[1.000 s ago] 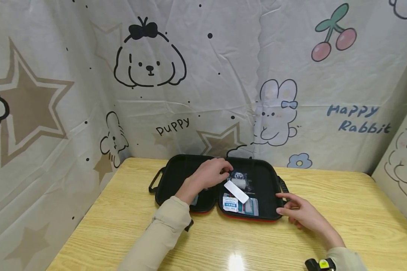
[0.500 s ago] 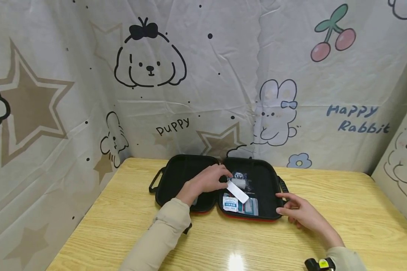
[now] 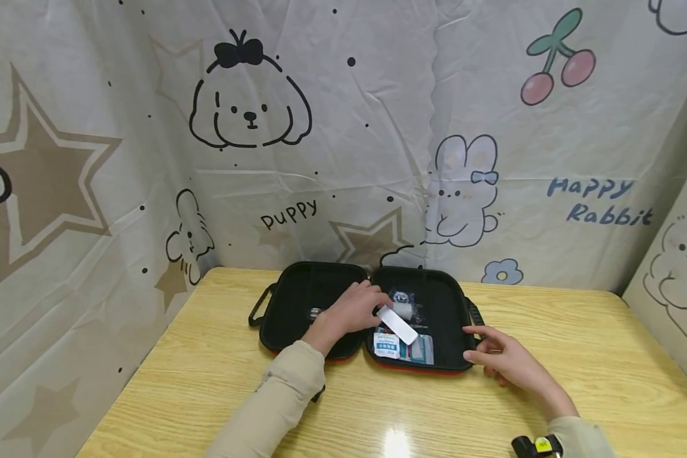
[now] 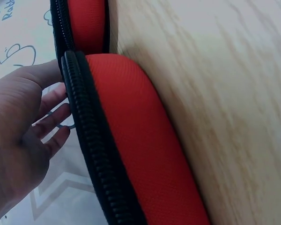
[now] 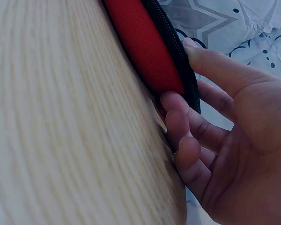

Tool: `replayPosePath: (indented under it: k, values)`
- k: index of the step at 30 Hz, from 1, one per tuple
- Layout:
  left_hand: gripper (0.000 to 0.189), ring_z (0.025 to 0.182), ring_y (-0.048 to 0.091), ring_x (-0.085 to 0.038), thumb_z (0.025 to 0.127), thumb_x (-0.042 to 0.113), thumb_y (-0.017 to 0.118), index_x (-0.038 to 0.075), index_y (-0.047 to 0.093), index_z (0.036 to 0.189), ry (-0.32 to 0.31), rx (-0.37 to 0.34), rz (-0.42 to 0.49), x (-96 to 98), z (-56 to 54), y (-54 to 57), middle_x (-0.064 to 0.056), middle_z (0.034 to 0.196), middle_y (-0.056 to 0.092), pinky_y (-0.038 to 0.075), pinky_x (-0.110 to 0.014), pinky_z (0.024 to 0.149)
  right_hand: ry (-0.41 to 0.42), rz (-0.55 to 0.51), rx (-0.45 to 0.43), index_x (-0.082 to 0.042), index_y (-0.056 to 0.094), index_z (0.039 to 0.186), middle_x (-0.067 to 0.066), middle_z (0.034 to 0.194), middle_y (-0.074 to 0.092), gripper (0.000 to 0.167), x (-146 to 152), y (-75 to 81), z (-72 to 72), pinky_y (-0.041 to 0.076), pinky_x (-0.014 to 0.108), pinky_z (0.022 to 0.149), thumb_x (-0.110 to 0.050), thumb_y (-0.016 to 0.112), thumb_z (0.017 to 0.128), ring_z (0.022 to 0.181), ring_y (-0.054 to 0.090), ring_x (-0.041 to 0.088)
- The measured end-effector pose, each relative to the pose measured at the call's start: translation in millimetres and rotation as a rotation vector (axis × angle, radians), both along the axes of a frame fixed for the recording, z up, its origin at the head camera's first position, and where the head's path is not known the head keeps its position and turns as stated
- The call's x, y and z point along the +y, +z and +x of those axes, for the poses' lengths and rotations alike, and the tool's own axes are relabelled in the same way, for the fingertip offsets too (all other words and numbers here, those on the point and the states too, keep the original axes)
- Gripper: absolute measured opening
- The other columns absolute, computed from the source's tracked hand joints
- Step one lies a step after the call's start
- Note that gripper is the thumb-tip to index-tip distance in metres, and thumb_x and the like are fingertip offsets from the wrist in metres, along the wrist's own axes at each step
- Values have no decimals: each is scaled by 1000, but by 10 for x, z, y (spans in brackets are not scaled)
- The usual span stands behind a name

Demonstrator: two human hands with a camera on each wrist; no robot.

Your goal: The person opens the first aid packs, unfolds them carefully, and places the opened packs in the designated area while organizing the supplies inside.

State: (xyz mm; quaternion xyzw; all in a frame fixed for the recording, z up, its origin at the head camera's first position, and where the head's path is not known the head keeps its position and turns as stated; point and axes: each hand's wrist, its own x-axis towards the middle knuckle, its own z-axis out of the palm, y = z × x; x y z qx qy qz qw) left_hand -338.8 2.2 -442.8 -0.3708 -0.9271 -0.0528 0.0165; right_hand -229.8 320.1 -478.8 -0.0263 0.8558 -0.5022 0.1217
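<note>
An unzipped case [image 3: 443, 305], black inside and red outside, lies spread open on the table. My left hand [image 3: 352, 310] reaches over its middle in the head view; thumb and fingers pinch the upper end of a flat white rectangular strip [image 3: 399, 327]. Beneath and around the strip, in the right half, are a white roll in clear wrap [image 3: 402, 310], a white-and-blue packet [image 3: 386, 345] and a teal-edged clear packet [image 3: 422, 350]. My right hand [image 3: 506, 359] grips the case's right rim; the right wrist view shows its thumb on the zipper edge [image 5: 171, 37] and fingers against the red side.
A small shiny item [image 3: 316, 313] lies in the left half of the case, partly behind my left hand. Carry handles stick out at the left [image 3: 257, 312] and right. The wooden table [image 3: 423, 413] ends at a printed cloth backdrop [image 3: 298, 191].
My left hand has come down and slightly toward me onto the end of the white strip, uncovering the small shiny item. The right hand stays at the case's rim.
</note>
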Motion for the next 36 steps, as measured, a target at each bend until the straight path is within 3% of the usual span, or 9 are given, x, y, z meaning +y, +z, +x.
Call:
replayPosePath:
  k: [12,22,36]
  values:
    - [29,90,49,-13,90,30,73,28,71,119,15,37,83,-121,-36,-22,8,107,66,38,-29,81,12,3,3,-9,44,147,9,88,58,66,4,8,-21,41,28,43,-30,72,91,57,50,14]
    - [30,103,53,-17,87,28,75,22,71,116,92,63,195,-306,-58,3,4,119,65,43,-36,94,10,6,-1,-9,44,147,9,88,58,66,-6,1,-11,42,29,44,-30,72,91,57,50,14]
    - [30,103,60,-22,87,30,75,19,73,115,221,102,275,-893,-160,113,2,109,70,45,-43,96,1,11,-15,-10,42,148,9,88,59,67,-18,19,-7,42,29,44,-31,71,92,58,51,15]
